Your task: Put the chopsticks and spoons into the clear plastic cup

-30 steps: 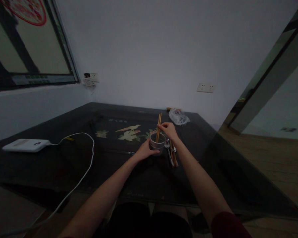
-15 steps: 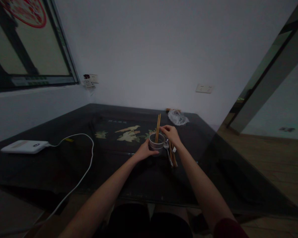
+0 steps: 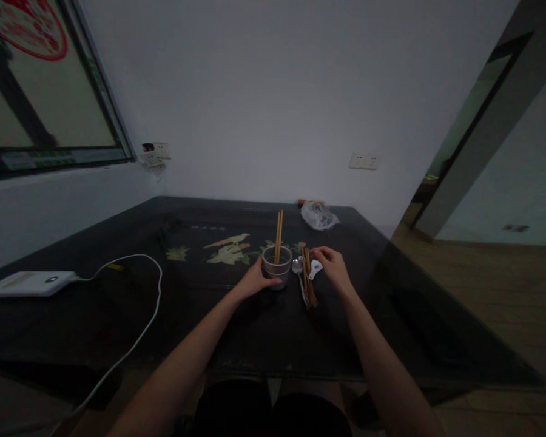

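White wall [image 3: 277, 91], plain, filling the upper centre of the frame; we list it first as the largest item.
Dark glossy table [image 3: 95, 315], spanning the middle band from left edge to right of centre; a pale bird-and-leaf inlay [image 3: 227, 249] sits on its far middle.
Window [image 3: 36, 103], dark-framed, upper left; a red round mark shows at its top corner.
White cable [image 3: 150, 303], looping across the left part of the table and running off the near edge at lower left.
White flat device [image 3: 27, 283], at the left edge of the frame, joined to that cable.
Left hand [image 3: 255, 280], just left of centre; its fingers are curled round the near left side of the cup and press against it.
Right hand [image 3: 334, 270], just right of centre, resting low over the table; its fingertips meet at the white spoon, but we cannot tell whether they pinch it or merely touch.
Clear plastic bag [image 3: 318, 215], crumpled, at the table's far edge, above centre right.
Clear cup [image 3: 276, 267], upright at centre, between the two hands.
Upright chopsticks [image 3: 279, 233], a wooden pair standing in the cup.
Loose chopsticks [image 3: 308, 279], lying flat just right of the cup.
Metal spoon [image 3: 297, 266], between the cup and the loose chopsticks.
White spoon [image 3: 315, 268], small, beside the loose chopsticks, at the right fingertips.
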Demonstrator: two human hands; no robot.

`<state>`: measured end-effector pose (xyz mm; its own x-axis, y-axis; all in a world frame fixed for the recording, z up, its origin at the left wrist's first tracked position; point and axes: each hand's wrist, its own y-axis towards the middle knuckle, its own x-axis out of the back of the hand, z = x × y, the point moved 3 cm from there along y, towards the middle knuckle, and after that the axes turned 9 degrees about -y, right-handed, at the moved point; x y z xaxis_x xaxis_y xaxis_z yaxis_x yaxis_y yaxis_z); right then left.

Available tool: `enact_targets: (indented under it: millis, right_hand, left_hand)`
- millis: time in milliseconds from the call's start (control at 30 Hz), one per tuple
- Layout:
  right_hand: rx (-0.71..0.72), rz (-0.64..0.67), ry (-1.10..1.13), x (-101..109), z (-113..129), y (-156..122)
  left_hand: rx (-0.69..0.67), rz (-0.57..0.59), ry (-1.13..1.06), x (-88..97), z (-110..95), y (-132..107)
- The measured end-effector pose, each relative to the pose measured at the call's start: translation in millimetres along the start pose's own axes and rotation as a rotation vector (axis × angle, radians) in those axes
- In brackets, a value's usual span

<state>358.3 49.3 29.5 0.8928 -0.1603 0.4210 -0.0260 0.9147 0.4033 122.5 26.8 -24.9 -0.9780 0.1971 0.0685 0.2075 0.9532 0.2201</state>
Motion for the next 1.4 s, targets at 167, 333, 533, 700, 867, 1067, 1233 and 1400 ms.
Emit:
enact_targets:
  millis: [167,333,533,700,867,1067,1233,1400]
  right_hand:
    - [0.015,0.063,-0.111,-8.2,-11.4,-4.7]
    - [0.044,0.045,-0.269,-4.9,-11.5,-5.3]
    - [0.028,0.026,-0.347,-3.8,-19.1,-3.3]
    - [-0.004,0.046,-0.396,-5.2,-22.3,-3.3]
    - [0.008,0.041,-0.385,-3.1,-23.0,-4.0]
    - [0.016,0.039,-0.382,-3.0,-25.9,-3.5]
    - [0.017,0.04,-0.377,-3.8,-26.8,-3.3]
    - [-0.001,0.049,-0.384,-4.2,-27.6,-3.3]
  left_hand:
    - [0.049,0.016,0.008,5.1,-7.7,-1.9]
    - [0.091,0.026,-0.009,8.9,-9.6,-1.7]
    - [0.114,0.053,-0.045,11.4,-4.9,-0.5]
    - [0.087,0.072,-0.042,10.1,-3.7,-0.4]
    - [0.047,0.067,-0.009,10.8,-3.3,0.5]
    - [0.059,0.099,0.005,14.1,-2.0,0.6]
    - [0.081,0.096,0.02,16.8,-1.1,0.5]
    - [0.078,0.11,0.025,17.5,-1.4,0.6]
